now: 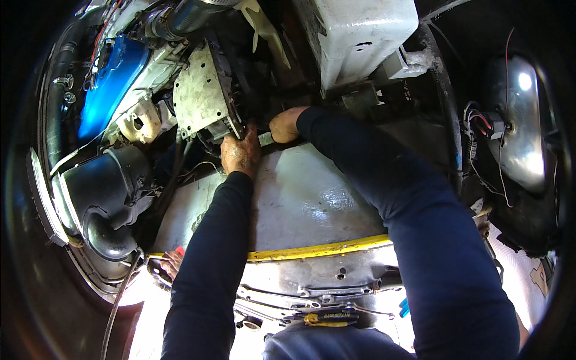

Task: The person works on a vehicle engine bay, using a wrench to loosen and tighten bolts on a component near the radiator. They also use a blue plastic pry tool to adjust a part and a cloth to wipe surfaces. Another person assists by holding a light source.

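Inside the engine bay of a vehicle, both my arms reach forward in dark sleeves. My left hand (pixel 240 153) is closed at the lower edge of a pale metal housing with a bolted flat cover (pixel 202 90). What its fingers hold is hidden behind the hand. Just right of it, my right hand (pixel 285 125) is curled with its back toward me, and its fingertips are out of sight. Between the two hands shows a short, light-coloured flat piece (pixel 264 139). I cannot tell whether either hand grips it.
A grey panel with yellow edging (pixel 318 247) lies beneath my forearms. Wrenches (pixel 336 292) and a yellow-black tool (pixel 331 318) lie nearer. Another person's hand (pixel 172 263) shows at lower left. Around stand a black canister (pixel 111 192), blue cover (pixel 114 81), white beam (pixel 366 42) and shiny tank (pixel 522 126).
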Demonstrator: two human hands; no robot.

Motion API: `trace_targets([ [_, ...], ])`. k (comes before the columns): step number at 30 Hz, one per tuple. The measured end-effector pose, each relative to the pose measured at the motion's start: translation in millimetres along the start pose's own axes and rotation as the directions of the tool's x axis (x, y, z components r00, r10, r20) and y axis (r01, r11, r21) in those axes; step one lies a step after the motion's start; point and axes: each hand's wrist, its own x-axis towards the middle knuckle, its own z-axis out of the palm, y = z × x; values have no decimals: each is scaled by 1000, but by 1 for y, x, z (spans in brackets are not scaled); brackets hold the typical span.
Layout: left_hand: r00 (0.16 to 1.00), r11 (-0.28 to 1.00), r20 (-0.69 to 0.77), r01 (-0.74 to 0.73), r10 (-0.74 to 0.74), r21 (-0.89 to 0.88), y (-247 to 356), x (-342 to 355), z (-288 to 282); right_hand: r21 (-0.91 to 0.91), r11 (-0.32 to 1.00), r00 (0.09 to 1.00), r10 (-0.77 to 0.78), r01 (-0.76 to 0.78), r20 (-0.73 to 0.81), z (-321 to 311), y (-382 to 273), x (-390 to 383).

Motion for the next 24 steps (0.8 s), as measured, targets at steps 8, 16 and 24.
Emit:
trace_targets([
  [8,998,997,37,-57,59,-46,-2,2,-1,-101,995,997,-21,13,-74,4,5,0],
  [16,992,989,14,-124,125,-78,-11,6,6,-185,976,982,82,-113,-171,-16,9,-8],
  [24,996,993,-17,-90,89,-77,-9,8,8,-71,945,806,232,-319,-545,9,-9,10],
])
